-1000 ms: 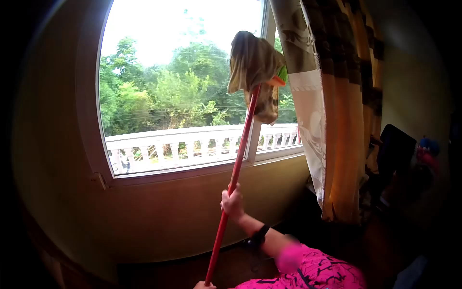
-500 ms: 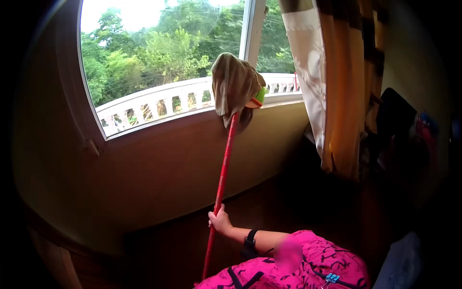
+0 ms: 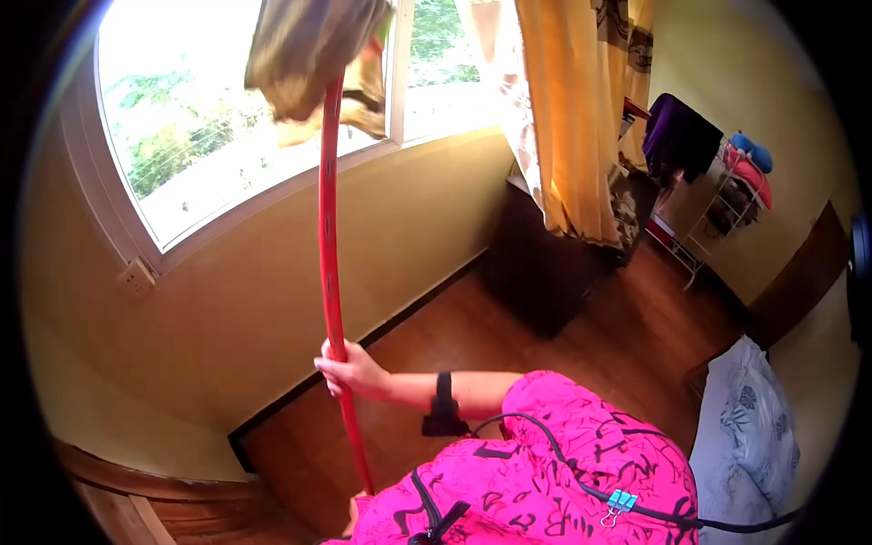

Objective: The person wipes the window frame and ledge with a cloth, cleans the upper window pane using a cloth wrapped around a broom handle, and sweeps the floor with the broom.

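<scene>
So, the right hand (image 3: pixel 361 373): its fingers are wrapped snugly around a red pole (image 3: pixel 329 227), roughly two-thirds of the way down the visible length. Of the left hand (image 3: pixel 353 518), only a sliver is shown by the pole's bottom end, mostly hidden by the pink top (image 3: pixel 563 481), so whether it's closed on anything can't be told.

The pole is held nearly upright, leaning slightly left at the top. A brownish cloth (image 3: pixel 313 54) is draped over its upper end, pretty blurred and cut off by the top edge. It's seen in front of the window (image 3: pixel 173 173), but whether the glass is being touched can't be made out. A bit of green is poking out on the cloth's right side.

A black band (image 3: pixel 443 404) is worn on the right forearm, and a black cable (image 3: pixel 554 445) is held on the top by a blue clip (image 3: pixel 621 500).

Further out, an orange-and-white curtain (image 3: pixel 563 136) is hung right of the window, an outlet (image 3: pixel 136 277) is mounted below the left corner, and a leaf-print pillow (image 3: pixel 763 436) is seen at far right.
</scene>
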A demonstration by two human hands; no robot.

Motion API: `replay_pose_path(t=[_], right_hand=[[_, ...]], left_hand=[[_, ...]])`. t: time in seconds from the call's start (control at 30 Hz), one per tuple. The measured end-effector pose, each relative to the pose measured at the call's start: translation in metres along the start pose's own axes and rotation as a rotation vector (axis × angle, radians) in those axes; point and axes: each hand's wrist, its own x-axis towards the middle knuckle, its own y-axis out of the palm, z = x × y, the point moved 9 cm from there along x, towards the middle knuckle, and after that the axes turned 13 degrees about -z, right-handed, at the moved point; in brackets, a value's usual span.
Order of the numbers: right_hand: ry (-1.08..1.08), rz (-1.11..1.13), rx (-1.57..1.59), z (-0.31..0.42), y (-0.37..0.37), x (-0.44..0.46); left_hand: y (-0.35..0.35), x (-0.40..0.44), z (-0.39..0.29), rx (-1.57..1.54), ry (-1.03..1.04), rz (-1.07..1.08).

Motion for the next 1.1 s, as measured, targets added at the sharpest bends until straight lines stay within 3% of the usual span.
replay_pose_path(t=[0.1,0.23,0.27,0.4,0.47,0.5,0.53,0.57,0.7,0.8,0.9,1.03,1.1], right_hand=[[-0.054,-0.091,-0.028,0.061,0.006,0.012],[-0.233,-0.237,-0.151,0.140,-0.009,0.018],[-0.256,-0.244,-0.174,0.148,-0.018,0.016],[-0.282,-0.258,-0.205,0.150,-0.075,0.002],[-0.246,-0.228,-0.213,0.140,-0.106,-0.015],[-0.224,-0.211,-0.225,0.136,-0.120,-0.027],[-0.177,-0.224,-0.242,0.128,-0.139,-0.038],[-0.132,-0.239,-0.256,0.118,-0.158,-0.050],[-0.135,-0.441,-0.485,0.099,-0.224,-0.105],[-0.136,-0.555,-0.686,0.079,-0.256,-0.149],[-0.156,-0.658,-0.850,0.063,-0.278,-0.181],[-0.071,-0.727,-0.825,0.055,-0.308,-0.195],[-0.074,-0.723,-0.771,0.058,-0.330,-0.189]], left_hand=[[-0.002,0.035,-0.041,0.049,0.122,0.046],[-0.007,0.072,-0.142,-0.064,0.458,0.191],[-0.019,0.071,-0.171,-0.085,0.462,0.220],[-0.141,0.058,-0.312,-0.293,0.769,-0.284],[-0.197,0.056,-0.355,-0.757,0.776,-0.350],[-0.227,0.047,-0.381,-0.781,0.887,-0.410],[-0.250,0.037,-0.409,-0.897,0.975,-0.334],[-0.277,0.030,-0.430,-0.817,1.040,-0.509],[-0.335,-0.033,-0.531,-0.726,1.280,-0.788],[-0.334,-0.054,-0.580,-0.816,1.398,-0.850],[-0.291,-0.042,-0.590,-0.564,1.324,-0.755],[-0.182,0.052,-0.533,0.373,0.809,-0.249],[-0.159,0.071,-0.503,0.623,0.639,-0.085]])
